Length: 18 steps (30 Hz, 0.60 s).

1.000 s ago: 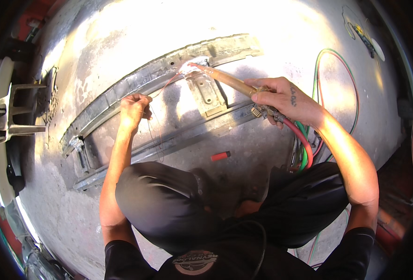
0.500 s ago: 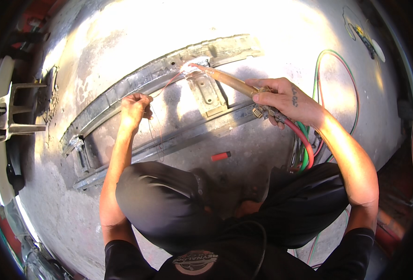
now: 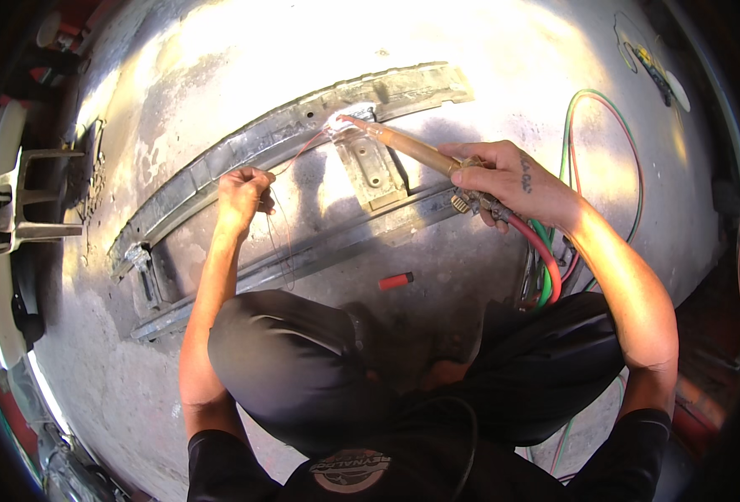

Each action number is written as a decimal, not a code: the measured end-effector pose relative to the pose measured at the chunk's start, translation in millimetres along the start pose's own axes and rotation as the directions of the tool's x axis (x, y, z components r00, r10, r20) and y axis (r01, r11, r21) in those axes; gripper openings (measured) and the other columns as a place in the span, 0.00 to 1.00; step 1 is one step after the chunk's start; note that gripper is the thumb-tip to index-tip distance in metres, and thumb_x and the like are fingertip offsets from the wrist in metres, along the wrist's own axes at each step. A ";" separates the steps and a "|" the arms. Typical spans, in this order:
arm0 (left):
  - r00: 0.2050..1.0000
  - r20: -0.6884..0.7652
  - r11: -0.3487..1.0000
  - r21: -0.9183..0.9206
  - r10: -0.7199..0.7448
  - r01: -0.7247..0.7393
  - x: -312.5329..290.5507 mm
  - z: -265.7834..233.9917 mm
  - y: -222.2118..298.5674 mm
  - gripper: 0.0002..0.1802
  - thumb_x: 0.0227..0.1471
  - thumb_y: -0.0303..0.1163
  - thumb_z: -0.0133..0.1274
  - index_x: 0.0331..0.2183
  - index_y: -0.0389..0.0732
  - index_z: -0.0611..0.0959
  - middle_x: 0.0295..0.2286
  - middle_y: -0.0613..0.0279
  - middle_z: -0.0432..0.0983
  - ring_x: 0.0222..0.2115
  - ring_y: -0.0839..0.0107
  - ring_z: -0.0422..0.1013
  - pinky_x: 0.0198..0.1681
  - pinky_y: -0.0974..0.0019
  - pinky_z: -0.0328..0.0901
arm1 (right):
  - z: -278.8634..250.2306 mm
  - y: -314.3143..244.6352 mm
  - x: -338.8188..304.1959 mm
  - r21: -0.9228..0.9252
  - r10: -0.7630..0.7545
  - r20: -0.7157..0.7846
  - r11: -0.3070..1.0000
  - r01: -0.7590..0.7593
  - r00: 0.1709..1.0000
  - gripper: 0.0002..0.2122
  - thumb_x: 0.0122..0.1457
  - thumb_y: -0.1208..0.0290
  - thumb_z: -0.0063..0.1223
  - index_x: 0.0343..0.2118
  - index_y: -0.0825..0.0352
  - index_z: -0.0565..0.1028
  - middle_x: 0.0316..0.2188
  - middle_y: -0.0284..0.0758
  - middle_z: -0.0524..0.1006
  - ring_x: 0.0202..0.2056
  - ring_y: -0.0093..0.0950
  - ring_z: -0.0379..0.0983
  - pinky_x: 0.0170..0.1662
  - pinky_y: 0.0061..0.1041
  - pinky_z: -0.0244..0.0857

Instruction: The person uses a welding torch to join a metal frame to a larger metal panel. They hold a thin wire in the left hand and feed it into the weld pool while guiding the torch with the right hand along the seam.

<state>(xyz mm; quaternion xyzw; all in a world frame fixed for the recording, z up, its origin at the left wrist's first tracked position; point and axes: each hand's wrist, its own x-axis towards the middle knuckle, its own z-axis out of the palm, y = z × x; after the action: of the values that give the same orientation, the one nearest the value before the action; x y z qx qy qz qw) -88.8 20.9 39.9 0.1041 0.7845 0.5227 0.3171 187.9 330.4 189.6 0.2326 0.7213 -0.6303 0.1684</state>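
Observation:
A gas welding torch [image 3: 412, 149] is gripped in my right hand [image 3: 516, 180], its tip pointing up and left. The tip meets a bright glowing spot where a drilled bracket [image 3: 368, 167] joins the curved metal beam [image 3: 253, 142]. My left hand [image 3: 246, 194] pinches a thin filler wire [image 3: 303, 151]. One end of the wire runs to the glowing spot, and the rest hangs in a loose loop below my fingers. A straight metal rail [image 3: 320, 241] lies nearer to me, under the bracket's near end.
Red and green hoses [image 3: 545, 259] trail from the torch and loop over the floor at right. A small red cylinder [image 3: 396, 281] lies before my knees. A plastic chair [image 3: 18, 205] is at far left, and a cabled tool [image 3: 654, 74] at far right.
The glare around the torch tip has dimmed a little, showing more of the beam and floor. Both hands, the torch and the wire stay nearly where they were.

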 end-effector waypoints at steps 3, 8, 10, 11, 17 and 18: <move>1.000 -0.005 1.000 0.000 0.001 -0.001 0.0 1.0 0.4 0.09 0.57 0.27 0.55 0.33 0.30 0.85 0.19 0.59 0.77 0.17 0.71 0.74 0.20 0.66 0.73 | -1.8 0.9 0.2 0.004 -0.004 0.009 1.000 0.004 1.000 0.29 0.69 0.66 0.52 0.68 0.76 0.63 0.24 0.29 0.72 0.18 0.20 0.72 0.20 0.20 0.66; 1.000 -0.006 1.000 0.008 -0.001 0.001 2.4 2.0 -0.5 0.09 0.57 0.27 0.55 0.33 0.30 0.85 0.19 0.59 0.77 0.16 0.70 0.74 0.20 0.66 0.72 | -1.8 1.2 1.0 0.004 -0.002 0.009 1.000 0.002 1.000 0.29 0.69 0.66 0.52 0.68 0.77 0.63 0.24 0.29 0.72 0.18 0.20 0.72 0.20 0.20 0.66; 1.000 -0.003 1.000 0.010 -0.007 0.007 2.6 3.0 0.3 0.09 0.57 0.27 0.55 0.33 0.30 0.85 0.20 0.59 0.77 0.16 0.70 0.73 0.20 0.66 0.72 | -1.8 2.6 1.5 0.004 -0.005 0.011 1.000 0.005 1.000 0.29 0.69 0.66 0.52 0.68 0.77 0.62 0.24 0.29 0.72 0.18 0.20 0.72 0.20 0.20 0.66; 1.000 0.000 1.000 0.009 -0.006 0.006 2.7 3.0 0.2 0.09 0.57 0.27 0.55 0.33 0.30 0.85 0.19 0.59 0.77 0.16 0.70 0.73 0.20 0.66 0.72 | -1.8 2.3 1.3 0.004 -0.005 0.010 1.000 0.005 1.000 0.29 0.69 0.66 0.52 0.68 0.77 0.62 0.24 0.29 0.72 0.18 0.20 0.72 0.20 0.20 0.66; 1.000 -0.005 1.000 0.011 -0.007 0.007 2.3 1.1 -1.9 0.09 0.57 0.28 0.55 0.32 0.31 0.85 0.19 0.59 0.77 0.16 0.71 0.73 0.19 0.66 0.72 | -1.6 -0.4 1.3 -0.003 0.000 0.012 1.000 0.000 1.000 0.29 0.69 0.66 0.51 0.68 0.77 0.63 0.24 0.29 0.72 0.18 0.20 0.72 0.20 0.20 0.66; 1.000 -0.007 1.000 0.011 -0.010 0.010 2.1 1.2 -1.4 0.09 0.57 0.28 0.55 0.32 0.31 0.85 0.19 0.59 0.77 0.16 0.71 0.73 0.19 0.66 0.72 | -1.7 -0.2 1.4 -0.003 0.000 0.013 1.000 0.000 1.000 0.29 0.69 0.66 0.51 0.68 0.77 0.63 0.24 0.29 0.72 0.18 0.20 0.72 0.20 0.20 0.66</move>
<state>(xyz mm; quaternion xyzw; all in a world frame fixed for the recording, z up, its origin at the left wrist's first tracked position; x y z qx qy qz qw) -89.5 22.3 37.5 0.1002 0.7888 0.5173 0.3164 186.7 332.2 189.3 0.2282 0.7212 -0.6307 0.1735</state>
